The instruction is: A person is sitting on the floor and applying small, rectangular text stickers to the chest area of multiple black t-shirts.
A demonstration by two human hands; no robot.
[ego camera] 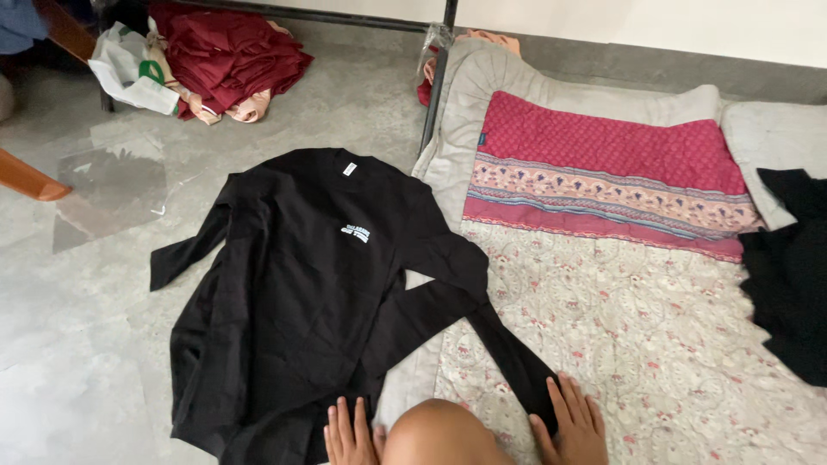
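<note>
The black long-sleeved shirt [310, 293] lies spread at frame centre, half on floor [77, 344], half on the floral mattress [655, 344], both hands, left hand [349, 435] and right hand [573, 426], pressing flat with open fingers, where the mattress edge could wrinkle it.

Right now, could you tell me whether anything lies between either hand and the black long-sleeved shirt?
Nothing visible does. The left hand lies flat on the hem of the black long-sleeved shirt, and the right hand rests at the end of its sleeve on the floral quilt. A bare knee sits between the hands.
</note>
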